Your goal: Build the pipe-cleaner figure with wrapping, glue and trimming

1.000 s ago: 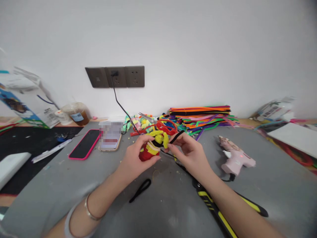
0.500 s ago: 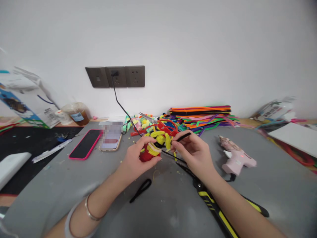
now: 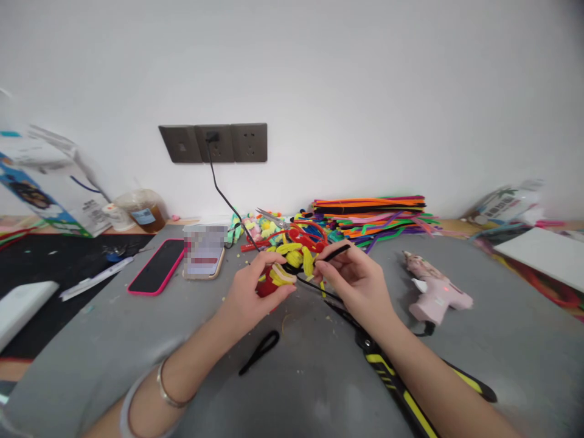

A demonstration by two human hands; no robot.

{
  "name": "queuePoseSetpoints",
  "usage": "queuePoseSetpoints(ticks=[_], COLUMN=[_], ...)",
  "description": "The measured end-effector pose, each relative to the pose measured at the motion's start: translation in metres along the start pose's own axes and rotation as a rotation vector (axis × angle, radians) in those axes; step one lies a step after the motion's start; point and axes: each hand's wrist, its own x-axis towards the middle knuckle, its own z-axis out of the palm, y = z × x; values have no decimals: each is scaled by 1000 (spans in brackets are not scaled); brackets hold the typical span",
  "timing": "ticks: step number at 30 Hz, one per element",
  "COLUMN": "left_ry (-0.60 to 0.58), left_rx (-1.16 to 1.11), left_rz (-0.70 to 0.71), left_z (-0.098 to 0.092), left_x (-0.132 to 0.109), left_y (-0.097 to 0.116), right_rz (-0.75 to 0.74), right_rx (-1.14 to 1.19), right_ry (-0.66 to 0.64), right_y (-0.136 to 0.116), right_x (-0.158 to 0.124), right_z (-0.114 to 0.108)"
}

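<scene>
My left hand (image 3: 250, 292) is closed around a small red and yellow pipe-cleaner figure (image 3: 278, 275) held just above the grey table (image 3: 114, 340). My right hand (image 3: 356, 281) pinches a black pipe cleaner (image 3: 335, 252) that runs from the figure up and to the right. Both hands meet at the middle of the table. A bent black pipe cleaner piece (image 3: 260, 351) lies on the table below my left hand. Black and yellow cutters (image 3: 392, 383) lie under my right forearm.
A pink glue gun (image 3: 435, 293) lies to the right. A stack of coloured pipe cleaners (image 3: 374, 218) sits at the back by the wall, with scissors (image 3: 274, 218) and pompoms beside it. Two phones (image 3: 157, 264) lie at left. A cable hangs from the wall socket (image 3: 212, 143).
My right hand has pulled the black pipe cleaner's free end up and to the right, then held it there. My left hand keeps the figure in nearly the same place.
</scene>
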Motion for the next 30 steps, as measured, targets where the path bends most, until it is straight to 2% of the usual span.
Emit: queuePoseSetpoints(ticks=[4,7,11,23,30], left_ry=[5,7,11,22,17], left_rx=[-39,-30,24,75,98], left_rz=[-37,-68,-38,20,18], left_z=[1,1,1,0,0], left_x=[-1,-1,0,1,2], left_y=[-2,-3,-3,-4,-1], right_rz=[3,80,186,317,312], right_rx=[17,86,172,331,323], right_ry=[4,-7,-30,-156,-171], right_y=[-1,-1,0,7,5], right_x=[1,2,4,2,1], right_z=[1,0,-1,-1,0])
